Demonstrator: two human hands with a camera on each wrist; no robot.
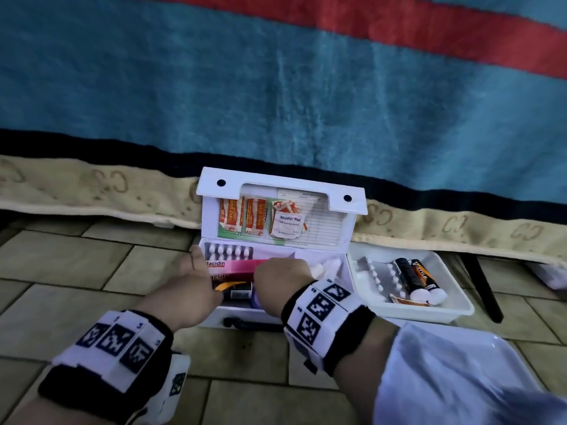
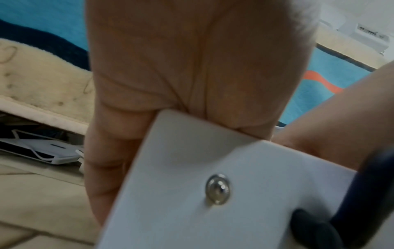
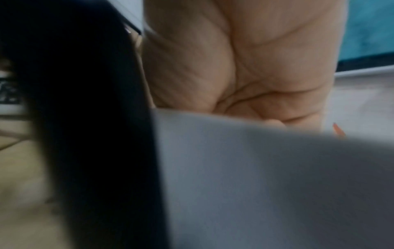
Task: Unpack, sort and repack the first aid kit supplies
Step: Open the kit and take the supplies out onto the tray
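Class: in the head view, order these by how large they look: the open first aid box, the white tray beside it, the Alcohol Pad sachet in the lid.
1. First aid box
2. White tray
3. Alcohol Pad sachet

All sit at a similar distance, so the order looks safe.

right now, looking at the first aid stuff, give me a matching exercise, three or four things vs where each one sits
Things:
1. white alcohol pad sachet
2. two black and orange tubes with white caps
3. pink Bacidin box
4. orange plaster packets

Places:
A. white plastic tray right of the kit
B. left side of the kit's base
C. raised lid, left part
D. raised lid, middle

Pairs: 1-D, 2-A, 3-B, 4-C
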